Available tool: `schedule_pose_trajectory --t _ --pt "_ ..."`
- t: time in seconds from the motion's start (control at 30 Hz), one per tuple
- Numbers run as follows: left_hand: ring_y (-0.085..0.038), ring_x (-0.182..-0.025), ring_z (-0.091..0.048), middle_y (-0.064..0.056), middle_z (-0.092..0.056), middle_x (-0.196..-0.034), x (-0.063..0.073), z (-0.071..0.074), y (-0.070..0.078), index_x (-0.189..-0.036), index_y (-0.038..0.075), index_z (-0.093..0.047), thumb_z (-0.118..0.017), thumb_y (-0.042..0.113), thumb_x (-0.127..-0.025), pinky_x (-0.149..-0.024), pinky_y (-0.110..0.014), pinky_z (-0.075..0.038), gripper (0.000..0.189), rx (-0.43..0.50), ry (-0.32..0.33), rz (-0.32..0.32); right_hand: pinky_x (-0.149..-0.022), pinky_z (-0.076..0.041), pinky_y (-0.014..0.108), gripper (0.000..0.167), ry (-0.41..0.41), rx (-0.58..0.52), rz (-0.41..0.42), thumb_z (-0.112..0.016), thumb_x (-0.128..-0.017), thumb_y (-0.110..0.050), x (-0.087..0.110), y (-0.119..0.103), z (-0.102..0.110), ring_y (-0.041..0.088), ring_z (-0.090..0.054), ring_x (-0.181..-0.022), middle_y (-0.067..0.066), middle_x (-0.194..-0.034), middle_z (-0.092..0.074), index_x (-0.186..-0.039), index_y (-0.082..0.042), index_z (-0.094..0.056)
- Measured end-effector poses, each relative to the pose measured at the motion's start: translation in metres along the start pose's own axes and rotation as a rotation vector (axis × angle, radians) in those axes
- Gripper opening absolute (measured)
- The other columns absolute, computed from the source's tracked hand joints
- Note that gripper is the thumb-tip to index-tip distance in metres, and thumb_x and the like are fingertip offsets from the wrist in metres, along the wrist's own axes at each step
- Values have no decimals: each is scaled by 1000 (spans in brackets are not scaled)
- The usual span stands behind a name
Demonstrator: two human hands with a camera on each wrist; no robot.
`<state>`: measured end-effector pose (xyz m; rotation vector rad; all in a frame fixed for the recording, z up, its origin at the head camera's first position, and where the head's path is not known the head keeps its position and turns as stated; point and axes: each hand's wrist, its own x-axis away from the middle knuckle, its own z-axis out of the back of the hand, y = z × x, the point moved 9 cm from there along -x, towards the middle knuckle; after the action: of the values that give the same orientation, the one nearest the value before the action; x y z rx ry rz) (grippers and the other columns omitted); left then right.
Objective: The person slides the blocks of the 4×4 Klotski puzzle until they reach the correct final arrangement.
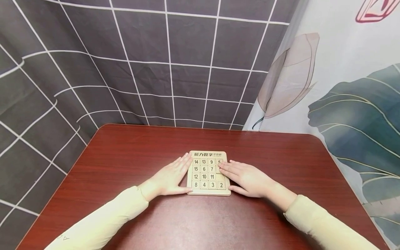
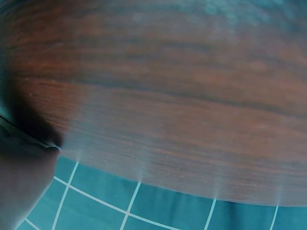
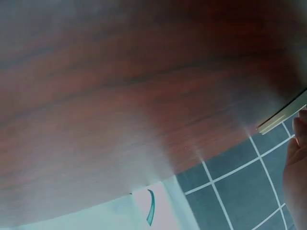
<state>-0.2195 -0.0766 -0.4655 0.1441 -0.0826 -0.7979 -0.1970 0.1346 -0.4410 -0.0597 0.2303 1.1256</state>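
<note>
A pale number sliding puzzle [image 1: 204, 181] lies flat on the table, with Chinese characters along its top and numbered tiles in rows. My left hand [image 1: 171, 176] rests along its left edge, fingers straight and thumb at the lower left corner. The fingertips of my right hand [image 1: 250, 178] touch tiles in the right column near the 5, covering part of that column, while the thumb is by the right edge. Below those fingertips, a bare slot shows beside the 11. The left wrist view catches part of the left hand [image 2: 24, 184]; the right wrist view shows the puzzle's edge [image 3: 278, 120] beside fingers.
The dark red wooden table [image 1: 140, 146] has rounded far corners. A grey curtain with white grid lines [image 1: 190, 80] hangs behind and to the left. On the right hangs a white curtain with large leaf prints [image 1: 359, 114].
</note>
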Motion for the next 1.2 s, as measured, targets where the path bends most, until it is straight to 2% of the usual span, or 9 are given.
schedule_pose_trajectory --t 0.23,0.5,0.6,0.83,0.97,1.2 --pt "-37 -165 -18 -24 -12 -177 0 0 2 -166 -7 -19 -62 65 -96 -135 -47 -25 109 1 -12 5 -118 -49 47 64 58 -16 79 -71 -99 -39 9 -24 11 26 -58 -145 13 -155 -60 -149 -2 -59" --pt "-36 -166 -18 -24 -12 -177 -1 -2 0 -167 -7 -19 -62 65 -96 -135 -46 -26 110 -3 -3 2 -127 -35 36 67 69 -5 122 -72 -98 -42 21 -43 14 24 -57 -145 10 -156 -59 -150 -3 -58" --pt "-36 -165 -18 -24 -12 -177 -1 -1 0 -166 -7 -19 -62 65 -96 -135 -46 -26 109 -1 0 1 -126 -33 36 66 64 5 130 -70 -99 -43 21 -44 12 24 -58 -145 10 -156 -60 -150 -3 -58" --pt "-38 -165 -20 -26 -14 -176 0 2 1 -165 -9 -21 -63 63 -96 -134 -48 -27 109 5 -2 1 -118 -48 45 66 57 8 119 -73 -97 -41 14 -34 11 26 -58 -144 12 -155 -60 -149 -3 -59" --pt "-40 -164 -22 -28 -16 -176 0 2 1 -165 -10 -22 -65 62 -96 -133 -49 -30 108 8 10 -8 -119 -47 44 66 36 4 94 -73 -97 -41 9 -27 10 26 -58 -145 11 -155 -61 -149 -4 -59" --pt "-36 -166 -17 -24 -11 -177 0 0 0 -167 -7 -18 -61 64 -97 -135 -46 -25 109 6 -13 4 -121 -45 43 64 27 -8 88 -72 -98 -41 7 -24 9 26 -58 -145 11 -155 -61 -150 -4 -59"
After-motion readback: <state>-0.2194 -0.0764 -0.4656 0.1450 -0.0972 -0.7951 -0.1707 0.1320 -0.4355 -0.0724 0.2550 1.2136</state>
